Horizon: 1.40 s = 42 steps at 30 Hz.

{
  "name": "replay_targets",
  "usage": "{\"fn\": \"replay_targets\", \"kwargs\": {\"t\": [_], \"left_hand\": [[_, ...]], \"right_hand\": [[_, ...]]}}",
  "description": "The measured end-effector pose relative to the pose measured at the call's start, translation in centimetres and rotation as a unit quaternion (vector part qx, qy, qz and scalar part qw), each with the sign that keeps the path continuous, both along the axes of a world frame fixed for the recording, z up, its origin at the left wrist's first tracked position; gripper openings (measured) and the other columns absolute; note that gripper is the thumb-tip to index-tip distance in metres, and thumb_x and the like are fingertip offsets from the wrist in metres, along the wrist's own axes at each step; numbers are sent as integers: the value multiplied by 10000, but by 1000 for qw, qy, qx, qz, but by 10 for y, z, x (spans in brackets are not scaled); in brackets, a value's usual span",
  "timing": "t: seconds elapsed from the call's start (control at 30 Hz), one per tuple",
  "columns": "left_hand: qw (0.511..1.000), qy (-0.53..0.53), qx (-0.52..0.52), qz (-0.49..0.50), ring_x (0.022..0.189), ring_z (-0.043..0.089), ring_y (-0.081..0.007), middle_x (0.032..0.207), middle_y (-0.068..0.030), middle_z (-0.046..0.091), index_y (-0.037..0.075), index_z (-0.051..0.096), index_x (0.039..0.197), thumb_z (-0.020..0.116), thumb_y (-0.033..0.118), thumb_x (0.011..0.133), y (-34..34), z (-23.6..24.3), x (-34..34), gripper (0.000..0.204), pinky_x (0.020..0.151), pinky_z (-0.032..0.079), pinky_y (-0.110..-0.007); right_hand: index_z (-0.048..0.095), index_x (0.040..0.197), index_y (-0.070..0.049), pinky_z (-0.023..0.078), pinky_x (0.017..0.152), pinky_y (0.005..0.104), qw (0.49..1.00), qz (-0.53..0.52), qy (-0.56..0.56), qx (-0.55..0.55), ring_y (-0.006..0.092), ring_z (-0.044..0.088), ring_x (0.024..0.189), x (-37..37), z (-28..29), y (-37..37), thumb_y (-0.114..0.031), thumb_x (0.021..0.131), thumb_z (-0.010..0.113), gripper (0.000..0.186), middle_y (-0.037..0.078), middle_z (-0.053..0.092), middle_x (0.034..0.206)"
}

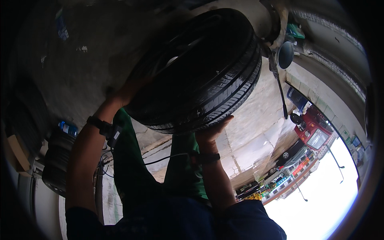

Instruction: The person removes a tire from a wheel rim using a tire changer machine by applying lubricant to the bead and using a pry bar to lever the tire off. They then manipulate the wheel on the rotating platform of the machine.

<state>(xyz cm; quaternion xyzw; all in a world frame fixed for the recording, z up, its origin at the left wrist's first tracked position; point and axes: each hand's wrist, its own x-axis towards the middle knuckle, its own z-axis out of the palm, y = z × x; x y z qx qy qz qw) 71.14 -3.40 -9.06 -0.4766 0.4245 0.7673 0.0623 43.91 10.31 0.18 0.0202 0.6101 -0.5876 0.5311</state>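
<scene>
A large black car tire [236, 90] is tilted in front of me, its grooved tread facing my right side. Its middle is dark, with a small bright patch showing there, so I cannot tell whether a rim is fitted. At the tire's near left side, my left hand [131, 91] grips the edge, its fingers lost in shadow. Against the lower tread rests my right hand [212, 131], palm up, thumb pointing outward, the other fingers hidden beneath the rubber. Both hands hold the tire. Whether it touches the floor is hidden.
Stacked tires [56, 164] and a cardboard box [19, 154] stand at the left, beside a blue bottle [68, 128]. A machine with a dark lever [281, 94] and a round grey part [285, 55] is right of the tire. Outside at right is a red vehicle [314, 128].
</scene>
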Motion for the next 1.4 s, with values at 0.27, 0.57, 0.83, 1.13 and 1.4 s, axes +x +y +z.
{"fn": "replay_targets", "kwargs": {"t": [0.27,0.57,0.83,1.13,1.4], "left_hand": [[999,-42,6,9,1279,582,-194,1465,-122,582,28,478,1515,471,352,1092,21,-20,38,533,1085,453,-329],[983,-69,89,147,1216,604,-175,1352,-111,641,16,485,1494,494,386,1084,37,-44,68,552,1026,494,-333],[965,-169,-172,-107,1267,593,-217,1419,-120,599,34,469,1499,560,370,1056,44,-69,136,563,1047,491,-346],[966,-194,-173,1,1304,580,-256,1460,-125,567,67,435,1522,542,307,1067,-18,-9,56,525,1092,492,-391],[915,-212,91,329,1295,582,-286,1463,-95,571,90,429,1530,430,416,1091,-86,41,-11,547,1104,482,-453]], "right_hand": [[282,1580,-60,393,1159,482,990,-13,-143,-11,323,465,1350,13,0,8,-832,878,508,1068,137,459,1506],[381,1525,-21,458,1094,436,997,10,-66,-28,294,547,1284,32,-29,31,-780,928,500,973,146,528,1451],[474,1444,57,403,1082,339,997,73,-29,-25,224,557,1232,35,-21,15,-754,938,523,957,138,604,1337],[498,1393,59,423,1017,310,1000,-7,-5,-16,184,549,1119,10,-20,-43,-617,1007,550,780,124,630,1198],[419,1528,10,340,1167,339,991,86,-95,-32,257,470,1397,-16,-30,-41,-530,1074,474,707,189,545,1465]]}}
